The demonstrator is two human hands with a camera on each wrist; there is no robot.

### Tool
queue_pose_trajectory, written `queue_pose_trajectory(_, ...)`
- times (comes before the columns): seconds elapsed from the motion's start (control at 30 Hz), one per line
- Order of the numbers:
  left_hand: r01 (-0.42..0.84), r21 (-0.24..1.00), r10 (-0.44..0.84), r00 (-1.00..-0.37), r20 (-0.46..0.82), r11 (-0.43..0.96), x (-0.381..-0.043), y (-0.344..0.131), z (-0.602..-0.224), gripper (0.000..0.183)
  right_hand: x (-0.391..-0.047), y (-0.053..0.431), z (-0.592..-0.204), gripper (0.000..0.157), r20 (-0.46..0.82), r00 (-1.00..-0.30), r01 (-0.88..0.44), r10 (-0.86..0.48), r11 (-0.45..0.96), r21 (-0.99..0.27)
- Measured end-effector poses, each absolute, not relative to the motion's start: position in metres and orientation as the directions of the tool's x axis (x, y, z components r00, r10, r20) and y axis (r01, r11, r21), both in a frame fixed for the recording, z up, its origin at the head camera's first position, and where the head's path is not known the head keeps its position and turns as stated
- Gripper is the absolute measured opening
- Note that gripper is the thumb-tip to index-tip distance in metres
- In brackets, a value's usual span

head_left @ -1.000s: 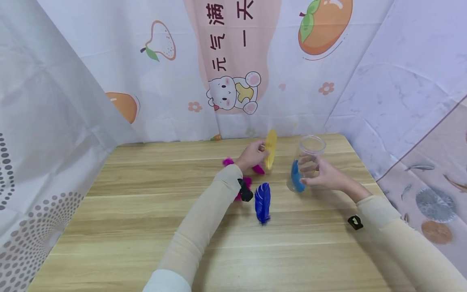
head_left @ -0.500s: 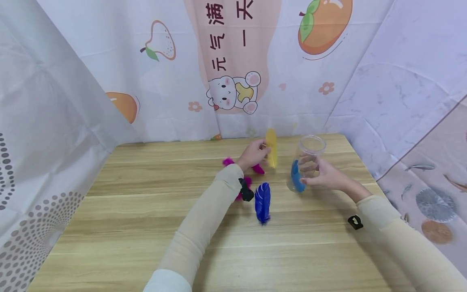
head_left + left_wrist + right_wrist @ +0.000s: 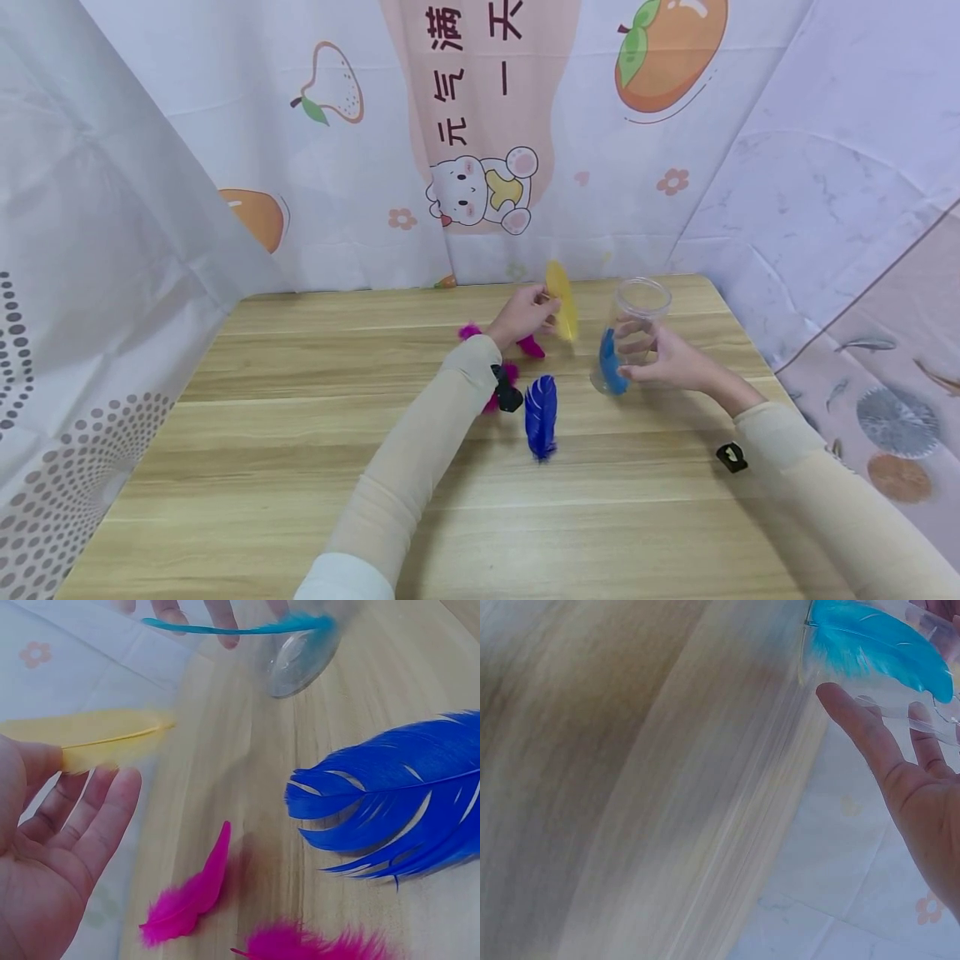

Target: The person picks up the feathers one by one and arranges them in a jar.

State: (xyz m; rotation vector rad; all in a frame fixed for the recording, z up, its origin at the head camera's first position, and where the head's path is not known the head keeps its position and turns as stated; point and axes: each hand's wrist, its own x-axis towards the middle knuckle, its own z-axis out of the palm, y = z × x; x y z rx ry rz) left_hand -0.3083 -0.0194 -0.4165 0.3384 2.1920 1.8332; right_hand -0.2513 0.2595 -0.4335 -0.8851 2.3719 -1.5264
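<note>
My left hand (image 3: 525, 315) pinches a yellow feather (image 3: 562, 304) between thumb and fingers, held upright above the table's far side. To its right stands a clear plastic jar (image 3: 642, 298), uncapped, with a light blue feather (image 3: 611, 363) inside. The fingers and thumb of my right hand (image 3: 663, 360) curl round the jar's side. In the right wrist view that light blue feather (image 3: 889, 649) shows through the clear wall. A dark blue feather (image 3: 541, 418) lies in front of the jar. Magenta feathers (image 3: 187, 904) lie beneath my left hand and wrist, partly hidden in the head view.
The wooden table (image 3: 285, 433) ends at a printed curtain (image 3: 345, 208) behind. A black wrist camera (image 3: 507, 392) sits at my left cuff, and a small black piece (image 3: 731, 457) shows beside my right sleeve.
My left hand has shifted slightly right with the yellow feather, whose lower end now tilts toward the jar. The right hand and jar have stayed in place.
</note>
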Motion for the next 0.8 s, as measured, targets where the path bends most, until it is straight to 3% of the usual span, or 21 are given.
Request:
queue_pose_trajectory(0.3,0.029,0.993,0.357,-0.934,-0.013,0.11,-0.307,-0.019,-0.412,0.026,-0.252,0.26,-0.433,0.079,0.17,-0.805,-0.403,-0.568,0.315,-0.859)
queue_pose_trajectory(0.8,0.064,0.984,0.389,-0.921,-0.005,0.165,-0.311,-0.025,-0.404,0.023,-0.253,0.261,-0.434,0.079,0.162,-0.806,-0.397,-0.57,0.317,-0.861)
